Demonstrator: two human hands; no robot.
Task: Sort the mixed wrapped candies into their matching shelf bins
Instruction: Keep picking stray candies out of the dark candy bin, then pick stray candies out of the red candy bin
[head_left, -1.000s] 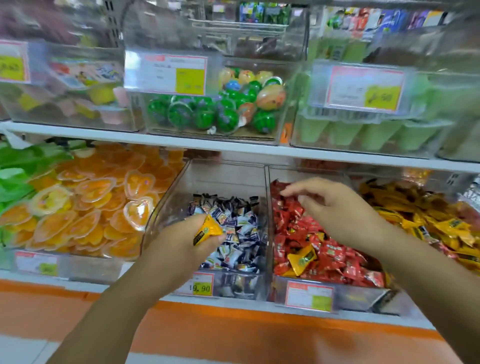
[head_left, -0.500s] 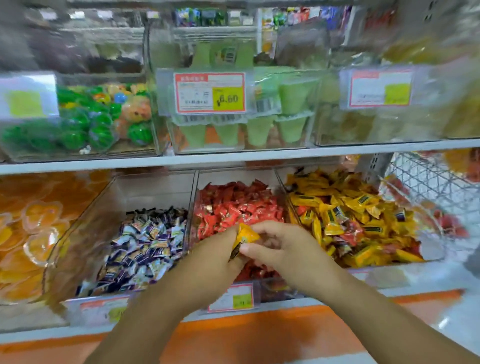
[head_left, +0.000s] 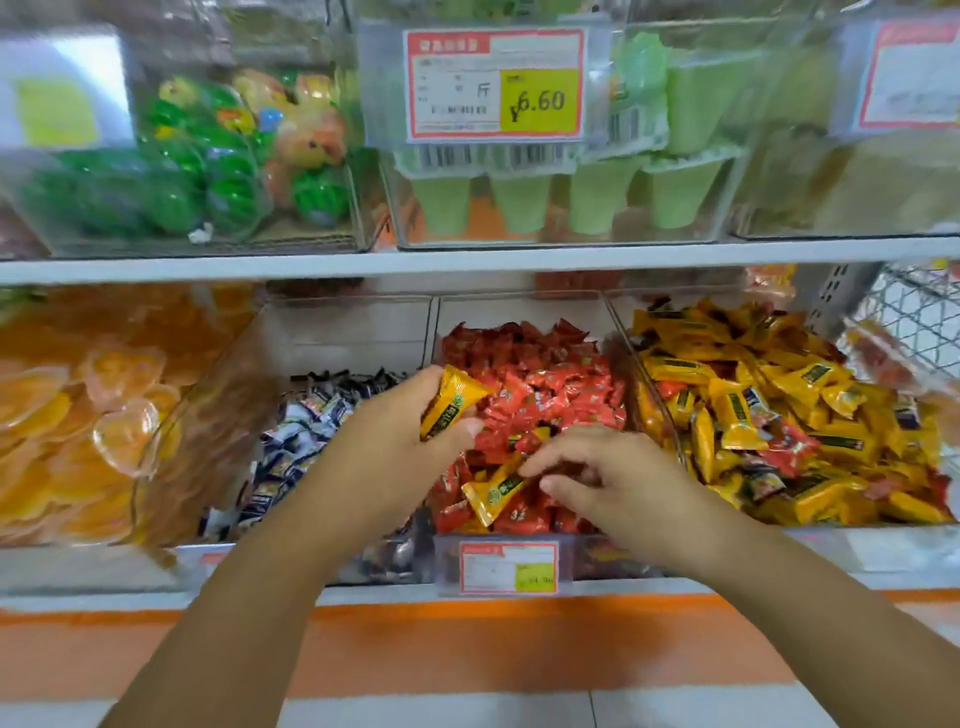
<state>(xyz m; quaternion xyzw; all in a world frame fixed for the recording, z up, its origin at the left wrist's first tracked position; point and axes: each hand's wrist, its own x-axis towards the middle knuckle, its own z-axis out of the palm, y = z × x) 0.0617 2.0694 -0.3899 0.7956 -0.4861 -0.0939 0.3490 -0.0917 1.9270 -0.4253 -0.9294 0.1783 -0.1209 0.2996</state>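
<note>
The left hand (head_left: 395, 447) is raised over the seam between the dark-candy bin (head_left: 353, 322) and the red bin (head_left: 519, 312), thumb and fingers curled round a yellow candy (head_left: 453, 401) that stands tilted, its top end leaning right over the red candies (head_left: 550, 379).

The right hand (head_left: 628, 493) is low in the front of the red bin, fingers bent and loosely spread. Its forefinger and thumb lie at the right end of a stray candy (head_left: 496, 492) – also yellow, lying slantwise on the red ones – but whether they pinch it or only touch it I cannot tell.

Just right of the red bin lies the yellow pile (head_left: 779, 415), with a few red wrappers mixed in. Far left are orange jelly cups (head_left: 78, 415). On the upper shelf (head_left: 467, 260) stand green cups (head_left: 519, 202) behind a price tag (head_left: 493, 85).
</note>
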